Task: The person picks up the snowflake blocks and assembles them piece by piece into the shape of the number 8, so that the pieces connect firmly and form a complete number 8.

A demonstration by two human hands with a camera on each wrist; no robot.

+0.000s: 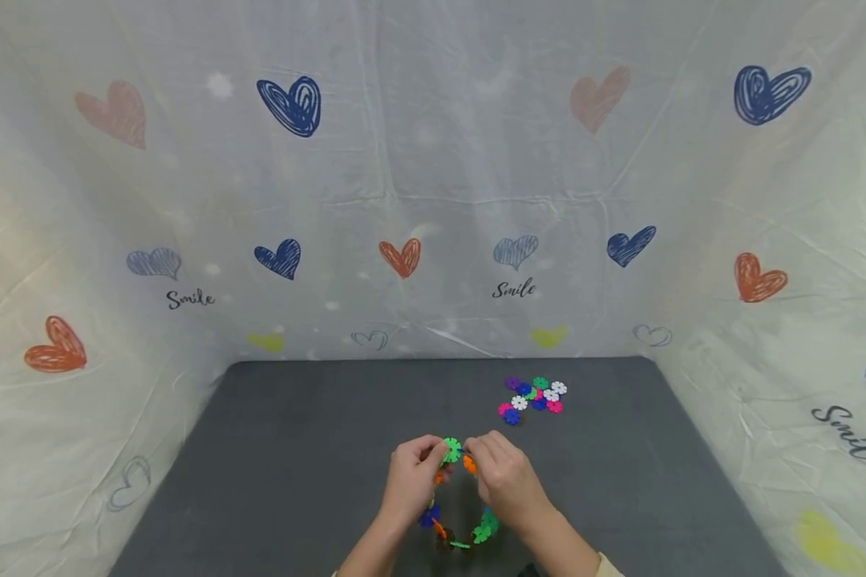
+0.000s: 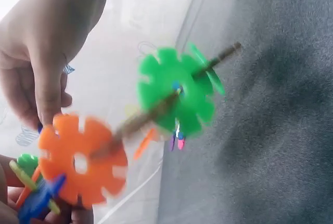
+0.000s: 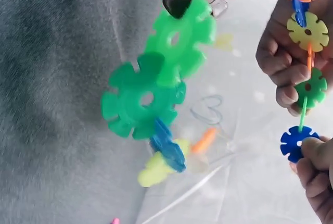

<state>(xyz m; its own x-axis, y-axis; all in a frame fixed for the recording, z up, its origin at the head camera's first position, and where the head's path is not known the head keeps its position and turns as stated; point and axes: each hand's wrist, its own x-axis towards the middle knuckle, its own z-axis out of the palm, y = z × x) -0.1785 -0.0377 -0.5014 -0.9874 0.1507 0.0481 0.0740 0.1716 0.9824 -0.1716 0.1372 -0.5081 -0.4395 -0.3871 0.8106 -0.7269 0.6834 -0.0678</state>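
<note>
A looped chain of slotted plastic flower discs hangs between the hands. In the head view, the left hand (image 1: 408, 481) pinches a light green disc (image 1: 452, 451) at the top of the loop. Facing it, the right hand (image 1: 507, 481) pinches a blue disc (image 3: 290, 145) by its edge; the right wrist view shows it joined to a thin green disc seen edge-on. A yellow disc (image 3: 308, 32) is linked along the chain near the left hand. Close to the left wrist camera hang an orange disc (image 2: 101, 185) and a brown translucent disc (image 2: 143, 122), blurred.
A loose pile of flower discs (image 1: 520, 403) in white, blue, pink, purple and green lies beyond the right hand on the dark grey table (image 1: 317, 449). A pale curtain (image 1: 433, 176) printed with hearts surrounds the table's back and sides.
</note>
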